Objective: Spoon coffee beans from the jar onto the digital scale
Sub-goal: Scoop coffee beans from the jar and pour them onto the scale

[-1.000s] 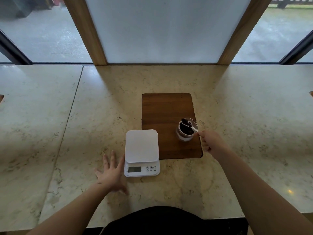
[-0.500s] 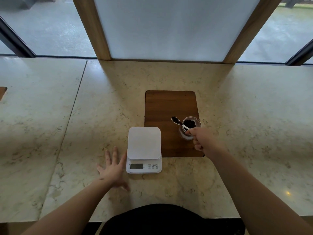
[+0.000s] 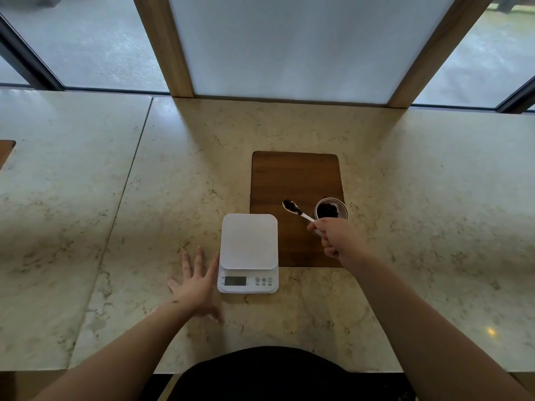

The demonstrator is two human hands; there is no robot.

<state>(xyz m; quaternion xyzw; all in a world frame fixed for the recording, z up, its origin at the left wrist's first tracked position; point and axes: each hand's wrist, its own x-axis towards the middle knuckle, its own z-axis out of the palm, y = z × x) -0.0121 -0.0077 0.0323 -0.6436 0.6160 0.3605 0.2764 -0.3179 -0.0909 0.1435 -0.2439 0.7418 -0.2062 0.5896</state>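
A small glass jar point(image 3: 331, 209) of dark coffee beans stands on a brown wooden board point(image 3: 295, 178). My right hand point(image 3: 338, 240) grips the handle of a white spoon point(image 3: 292, 206), whose bowl is heaped with beans and hangs over the board, left of the jar and up and to the right of the scale. The white digital scale point(image 3: 249, 250) sits at the board's front left corner, its platform bare. My left hand point(image 3: 197, 285) lies flat on the counter with fingers spread, touching the scale's left side.
The pale marble counter point(image 3: 173, 175) runs wide to both sides, with a seam at the left. Wooden window posts point(image 3: 165, 44) and a frosted panel rise behind it. Another brown board's corner point(image 3: 5, 151) shows at the far left edge.
My right hand has lifted the loaded spoon out of the jar and carried it left, toward the scale. My left hand has stayed beside the scale.
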